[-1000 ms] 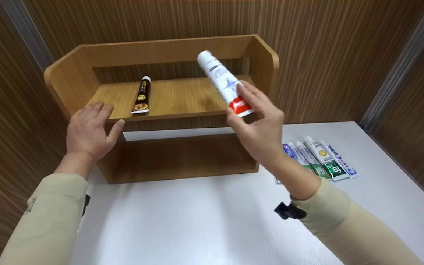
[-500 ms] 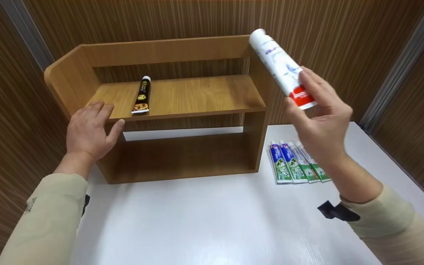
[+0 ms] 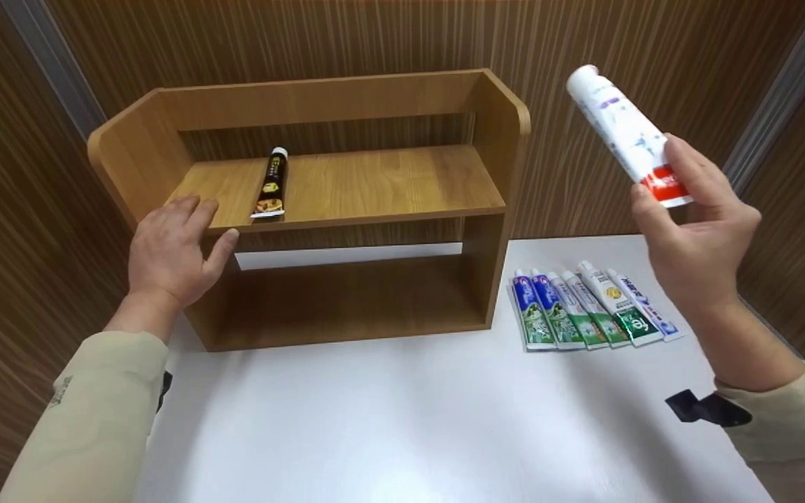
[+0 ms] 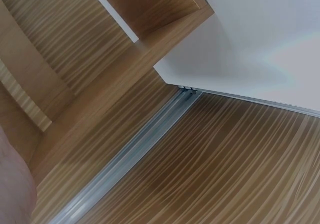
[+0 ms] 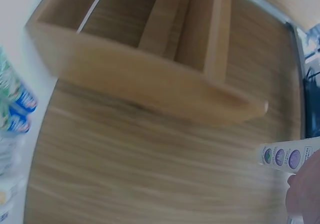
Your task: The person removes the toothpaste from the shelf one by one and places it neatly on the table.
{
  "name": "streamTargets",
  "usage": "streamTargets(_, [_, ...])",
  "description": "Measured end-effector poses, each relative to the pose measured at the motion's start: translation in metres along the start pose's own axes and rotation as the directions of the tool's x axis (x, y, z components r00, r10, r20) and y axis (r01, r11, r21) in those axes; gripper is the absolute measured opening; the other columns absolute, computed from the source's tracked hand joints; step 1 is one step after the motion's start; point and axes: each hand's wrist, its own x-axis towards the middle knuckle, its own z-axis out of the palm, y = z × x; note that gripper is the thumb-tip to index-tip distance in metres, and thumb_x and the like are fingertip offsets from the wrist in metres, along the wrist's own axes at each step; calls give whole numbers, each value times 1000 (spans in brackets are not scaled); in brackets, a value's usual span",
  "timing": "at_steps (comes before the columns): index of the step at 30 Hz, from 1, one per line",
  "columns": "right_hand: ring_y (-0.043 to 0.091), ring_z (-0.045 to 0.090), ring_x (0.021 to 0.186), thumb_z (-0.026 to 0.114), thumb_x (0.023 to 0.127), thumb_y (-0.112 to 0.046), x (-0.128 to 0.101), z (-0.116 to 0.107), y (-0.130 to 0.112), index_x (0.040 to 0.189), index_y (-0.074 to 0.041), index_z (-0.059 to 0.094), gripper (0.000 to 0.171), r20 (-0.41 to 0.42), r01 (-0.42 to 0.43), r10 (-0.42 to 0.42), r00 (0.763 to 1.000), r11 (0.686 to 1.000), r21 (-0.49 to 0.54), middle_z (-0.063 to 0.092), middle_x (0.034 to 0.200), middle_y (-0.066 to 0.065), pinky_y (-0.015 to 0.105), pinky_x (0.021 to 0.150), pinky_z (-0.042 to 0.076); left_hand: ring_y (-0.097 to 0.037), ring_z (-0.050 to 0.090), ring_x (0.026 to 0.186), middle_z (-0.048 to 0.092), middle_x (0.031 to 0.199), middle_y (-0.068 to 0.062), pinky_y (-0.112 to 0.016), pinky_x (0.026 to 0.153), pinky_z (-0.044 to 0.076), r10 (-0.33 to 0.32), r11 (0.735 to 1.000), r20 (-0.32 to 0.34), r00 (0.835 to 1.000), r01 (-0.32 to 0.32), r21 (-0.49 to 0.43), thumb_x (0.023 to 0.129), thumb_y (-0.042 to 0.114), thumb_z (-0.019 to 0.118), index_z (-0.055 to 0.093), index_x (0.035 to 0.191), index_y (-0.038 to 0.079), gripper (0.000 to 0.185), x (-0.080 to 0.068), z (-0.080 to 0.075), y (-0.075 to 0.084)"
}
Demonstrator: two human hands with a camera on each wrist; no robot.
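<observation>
Toothpaste tube (image 3: 625, 133) stands pinched at its crimp in the right hand (image 3: 699, 241), cap up-left; shelf (image 3: 346, 185) lies leftward, left hand (image 3: 168, 255) flat on its edge.

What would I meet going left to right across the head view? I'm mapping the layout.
Left hand → black toothpaste tube on the wooden shelf → row of toothpaste tubes on the table → white toothpaste tube in the right hand.

No legible text on tubes (image 3: 588, 309).
</observation>
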Motion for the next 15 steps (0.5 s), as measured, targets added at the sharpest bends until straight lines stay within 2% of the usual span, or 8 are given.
streamTargets(5, [28,59,128,71,92,-4,0,-20,15,139,-12,69,48,-26,-78,76,997,994,-74,66,145,11,21,98,54,-42,42,148,47,158,-24,-60,124,29,-2,1000,3,1000,2,-2,107,58,44,52,152,8,68,0,0,0])
streamTargets(11, [24,59,132,72,94,-7,-4,-40,36,141,-15,67,49,-31,-150,147,989,965,-213,64,147,8,19,101,53,-43,44,146,50,155,-24,-60,123,31,14,1000,-10,1000,-14,-14,107,56,46,54,151,7,66,0,0,-2])
streamTargets(15, [23,59,131,73,94,-7,-9,-53,54,142,-18,67,49,-49,-196,190,981,949,-245,64,148,6,18,99,53,-43,45,145,51,154,-24,-60,122,32,19,1000,-17,1000,-19,-17,107,55,47,54,150,7,65,0,0,-2])
